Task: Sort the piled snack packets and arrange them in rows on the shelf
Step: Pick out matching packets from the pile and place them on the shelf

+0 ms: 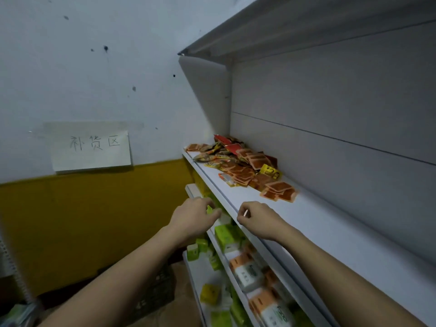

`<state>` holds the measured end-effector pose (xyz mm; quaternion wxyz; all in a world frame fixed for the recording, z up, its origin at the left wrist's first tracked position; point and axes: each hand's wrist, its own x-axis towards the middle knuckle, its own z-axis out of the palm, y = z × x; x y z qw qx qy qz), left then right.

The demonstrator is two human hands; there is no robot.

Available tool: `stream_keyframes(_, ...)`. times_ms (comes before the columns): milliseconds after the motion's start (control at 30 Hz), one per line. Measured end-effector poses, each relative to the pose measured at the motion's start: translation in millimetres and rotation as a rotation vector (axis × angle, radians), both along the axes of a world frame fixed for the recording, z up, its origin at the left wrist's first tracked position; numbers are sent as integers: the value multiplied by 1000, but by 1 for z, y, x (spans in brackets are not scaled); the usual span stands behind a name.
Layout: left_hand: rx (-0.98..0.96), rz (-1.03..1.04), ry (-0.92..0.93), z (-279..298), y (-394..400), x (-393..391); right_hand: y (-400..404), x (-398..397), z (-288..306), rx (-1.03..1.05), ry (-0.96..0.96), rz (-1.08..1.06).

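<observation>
Nearest, two bare forearms reach up and forward from the bottom edge. The left hand [195,214] hangs in front of the shelf's near edge with its fingers loosely curled and nothing in them. The right hand [256,217] sits just at the front lip of the shelf [330,232], fingers curled in, thumb and forefinger pinching something small and pale; what it is cannot be made out.

Below and to the right of the hands, lower shelves [224,260] carry boxy green-and-white and orange-and-white packs [247,272], lying in loose disorder.

The shelf itself is a smooth white board whose long axis runs from near right to far left, backed by flat grey panels.

Farther along it, toward the far left end, lies the pile of snack packets [243,165]. The heap stretches along the shelf's length. The packets are small, flat, glossy squares, mostly orange-red with pale borders, overlapping at every angle; one yellow packet [271,172] lies at the back edge.

On the far left wall, white above and mustard below, hangs a paper sign [90,149] with handwritten characters.
</observation>
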<state>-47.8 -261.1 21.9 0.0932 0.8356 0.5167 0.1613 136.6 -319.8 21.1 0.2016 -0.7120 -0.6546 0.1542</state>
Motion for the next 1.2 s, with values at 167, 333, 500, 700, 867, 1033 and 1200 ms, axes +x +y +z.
stream_keyframes(167,-70,-105,-80,-23,101,-15,98,-24,-24,54,117,-134)
stream_keyframes(333,-117,-220,-113,-40,187,4,166,-36,-43,98,220,-244)
stream_keyframes(500,-157,-320,-205,-53,253,43,211,2,-46,202,254,-415)
stream_keyframes(700,-163,-366,-347,-58,330,93,277,48,-48,319,260,-604)
stream_keyframes(867,-159,-419,-361,-61,386,126,333,67,-45,394,189,-737)
stream_keyframes(1033,-188,-461,-361,-72,413,156,366,84,-53,197,202,-782)
stream_keyframes(1200,-232,-483,-506,-90,430,162,375,101,-47,24,322,-764)
